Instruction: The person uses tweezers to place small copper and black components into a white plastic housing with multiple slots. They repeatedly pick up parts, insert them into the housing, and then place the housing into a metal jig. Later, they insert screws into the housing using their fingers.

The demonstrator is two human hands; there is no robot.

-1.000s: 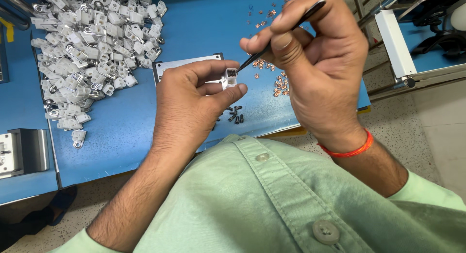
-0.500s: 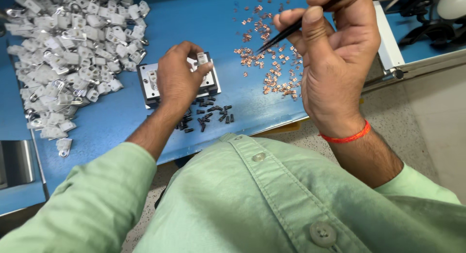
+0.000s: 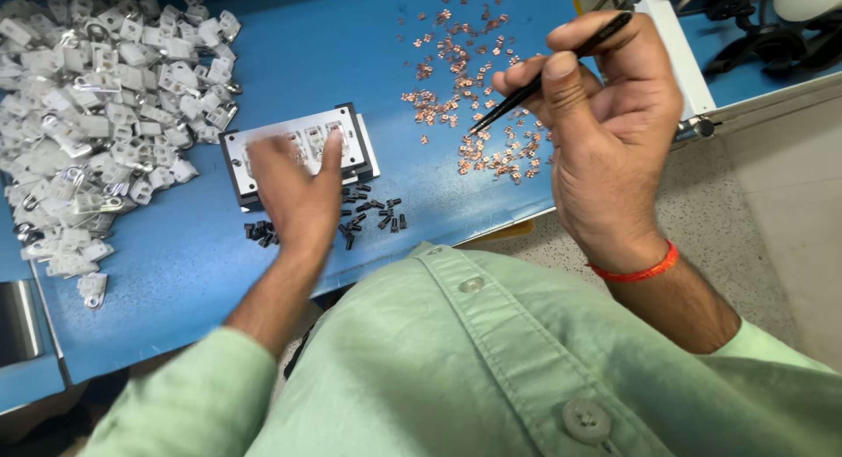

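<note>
Blue surface (image 3: 368,53) carried my parts in separate heaps so each stayed easy to find: white plastic pieces (image 3: 105,124) on the left, copper bits (image 3: 478,97) on the right, small black parts (image 3: 368,213) nearest me. My left hand (image 3: 298,194) lay flat, fingers spread (blurred), over the grey fixture plate (image 3: 360,146), while my right hand (image 3: 605,132) hovered raised, pinching black tweezers (image 3: 548,75) tip-down above the copper.

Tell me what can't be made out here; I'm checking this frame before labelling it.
Head view only:
- Left hand: motion-blurred; touching the metal fixture plate or not, unclear.
- Plate's slots: partly hidden by that hand.
- Black tweezers in right hand: tips too fine to show any held part.
- White plastic parts pile: cut off by left edge.
</note>
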